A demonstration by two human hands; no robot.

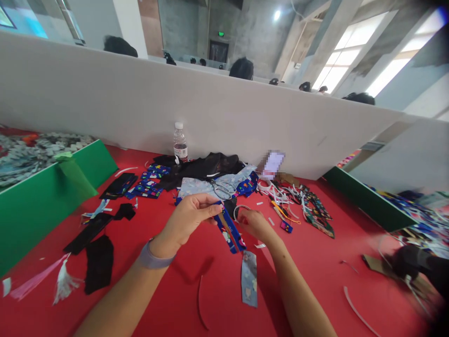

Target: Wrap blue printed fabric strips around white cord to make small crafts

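Observation:
My left hand [189, 217] pinches the top of a narrow blue patterned fabric strip [229, 231] that hangs slanting down to the right above the red table [315, 281]. My right hand [254, 223] is closed beside the strip and holds a thin white loop [239, 209] near its fingers. A pale blue printed fabric piece [249, 278] lies flat on the table just below both hands. A grey band sits on my left wrist.
A pile of black and printed cloth [206, 171] with scissors [222, 189] lies behind the hands, beside a water bottle [180, 142]. Ribbons and trims [301, 203] spread right. Black pieces [98, 262] and a tassel [63, 281] lie left. Green dividers [38, 201] flank the table; a white partition [140, 98] stands behind.

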